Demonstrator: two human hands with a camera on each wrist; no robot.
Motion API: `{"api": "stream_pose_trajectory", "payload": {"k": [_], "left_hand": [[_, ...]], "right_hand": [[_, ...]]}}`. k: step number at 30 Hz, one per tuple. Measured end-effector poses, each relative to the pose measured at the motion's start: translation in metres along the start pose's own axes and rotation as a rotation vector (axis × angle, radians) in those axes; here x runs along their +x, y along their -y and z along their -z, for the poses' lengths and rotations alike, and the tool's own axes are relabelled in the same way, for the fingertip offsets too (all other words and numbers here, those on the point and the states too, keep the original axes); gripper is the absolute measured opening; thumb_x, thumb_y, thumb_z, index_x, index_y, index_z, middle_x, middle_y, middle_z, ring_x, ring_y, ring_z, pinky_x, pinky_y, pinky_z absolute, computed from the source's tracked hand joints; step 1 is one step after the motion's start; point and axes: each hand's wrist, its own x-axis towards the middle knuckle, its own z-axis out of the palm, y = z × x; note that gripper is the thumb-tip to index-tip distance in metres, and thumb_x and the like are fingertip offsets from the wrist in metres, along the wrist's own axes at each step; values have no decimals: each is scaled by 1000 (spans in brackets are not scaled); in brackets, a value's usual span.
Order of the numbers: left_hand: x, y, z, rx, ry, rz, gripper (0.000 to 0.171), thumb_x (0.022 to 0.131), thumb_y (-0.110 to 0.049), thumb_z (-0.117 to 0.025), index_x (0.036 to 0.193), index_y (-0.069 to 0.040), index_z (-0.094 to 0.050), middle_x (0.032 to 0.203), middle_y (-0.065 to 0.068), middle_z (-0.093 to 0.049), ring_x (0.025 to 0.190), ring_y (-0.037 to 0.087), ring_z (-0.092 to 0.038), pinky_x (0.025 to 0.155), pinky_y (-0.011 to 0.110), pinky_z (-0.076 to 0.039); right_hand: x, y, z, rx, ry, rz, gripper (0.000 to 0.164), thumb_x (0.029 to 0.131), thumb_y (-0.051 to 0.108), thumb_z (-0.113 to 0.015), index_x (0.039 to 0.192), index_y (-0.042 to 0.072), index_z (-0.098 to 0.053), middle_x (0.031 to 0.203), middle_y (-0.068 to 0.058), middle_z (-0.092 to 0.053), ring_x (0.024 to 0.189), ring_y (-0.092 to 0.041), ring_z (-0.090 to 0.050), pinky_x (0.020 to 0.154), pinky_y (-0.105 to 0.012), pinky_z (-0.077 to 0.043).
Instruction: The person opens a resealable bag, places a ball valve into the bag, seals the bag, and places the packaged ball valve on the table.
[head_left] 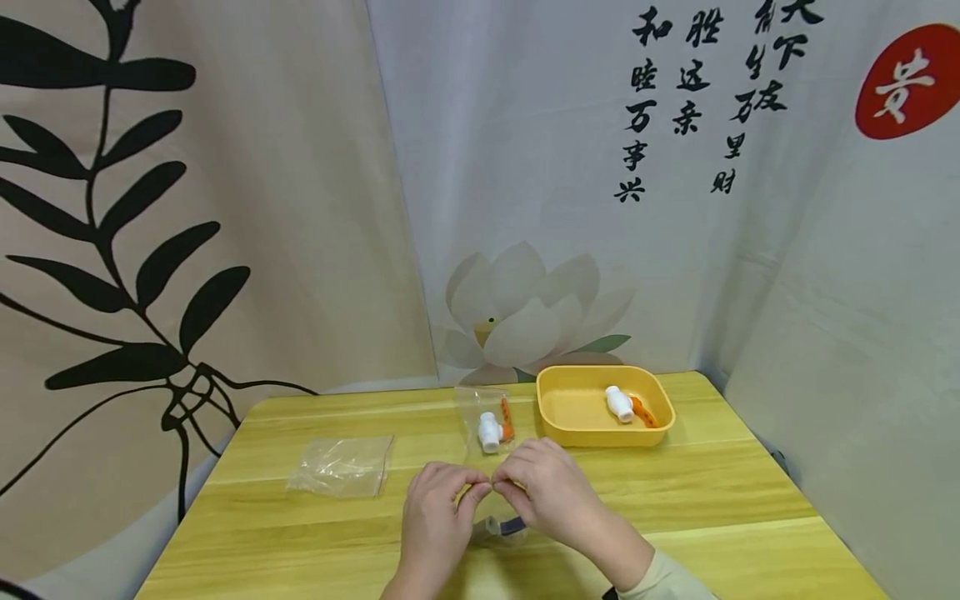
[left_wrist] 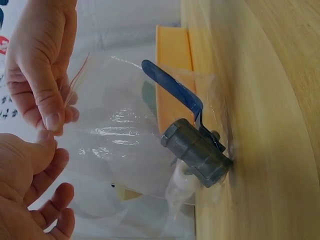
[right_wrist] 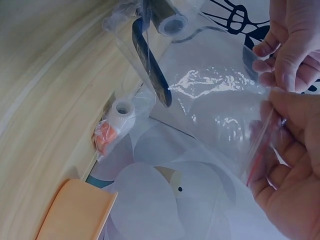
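Left wrist: tray [left_wrist: 172, 45] behind bagged valve [left_wrist: 197, 154]

A light wooden table [head_left: 720, 500] stands before a pale curtain [head_left: 315, 208]. Printed on the curtain are a dark leafy plant [head_left: 176, 260] at the left, a faint lotus [head_left: 525, 317] low in the middle, columns of black writing [head_left: 640, 117] higher up and to the right, and a red oval [head_left: 873, 92] beyond them. Near the table's far edge sits a yellow tray [head_left: 600, 437], with a white-and-orange valve [head_left: 619, 405] lying in it. A second white-and-orange valve [head_left: 491, 432], in a clear bag [head_left: 471, 408], is just left of the tray; farther left lies a thin plastic bag [head_left: 341, 468].
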Motion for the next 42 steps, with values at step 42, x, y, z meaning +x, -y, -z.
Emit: {"api": "stream_pose_trajectory", "payload": {"k": [42], "left_hand": [[-4, -1, -2, 1, -64, 13, 19, 71, -15, -96, 79, -21, -79, 79, -12, -78, 79, 5, -66, 74, 24, -54]], "right_hand": [[-13, -4, -2, -53, -38, -33, 22, 77, 18, -94, 86, 20, -74, 83, 12, -74, 81, -6, -67, 72, -23, -53]]}}
